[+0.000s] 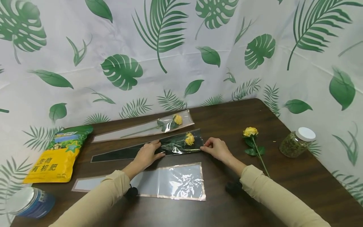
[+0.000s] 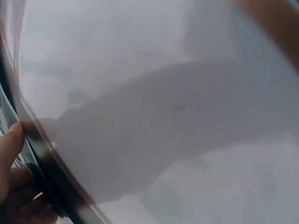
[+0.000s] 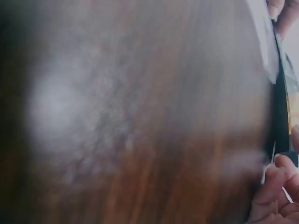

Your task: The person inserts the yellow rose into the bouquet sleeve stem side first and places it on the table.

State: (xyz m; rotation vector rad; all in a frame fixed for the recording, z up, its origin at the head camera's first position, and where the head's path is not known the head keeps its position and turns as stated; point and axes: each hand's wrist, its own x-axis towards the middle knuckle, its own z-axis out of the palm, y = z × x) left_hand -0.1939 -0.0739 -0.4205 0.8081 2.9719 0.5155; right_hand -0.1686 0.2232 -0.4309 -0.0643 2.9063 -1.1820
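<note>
A black-backed clear flower sleeve [image 1: 119, 153] lies across the middle of the table, tapering leftward. Inside its wide end shows a yellow rose [image 1: 189, 139], its stem partly lost in glare. My right hand [image 1: 216, 148] pinches the sleeve's near right corner between thumb and fingers. Over the sleeve's middle rests my left hand [image 1: 146, 155], thumb at the near edge and fingers lying on the film. Nearer me is a flat white sleeve [image 1: 170, 183], partly covered by the left forearm. Behind, another white sleeve [image 1: 113, 136] holds a second yellow rose [image 1: 177, 119].
A loose yellow rose [image 1: 250, 131] with leaves lies right of my right hand. Beyond it is a white-lidded jar [image 1: 295, 145] of dried green bits. At left are a yellow fertilizer bag [image 1: 54, 160] and a blue can [image 1: 42, 201]. A leaf-print cloth [image 1: 181, 63] hangs behind.
</note>
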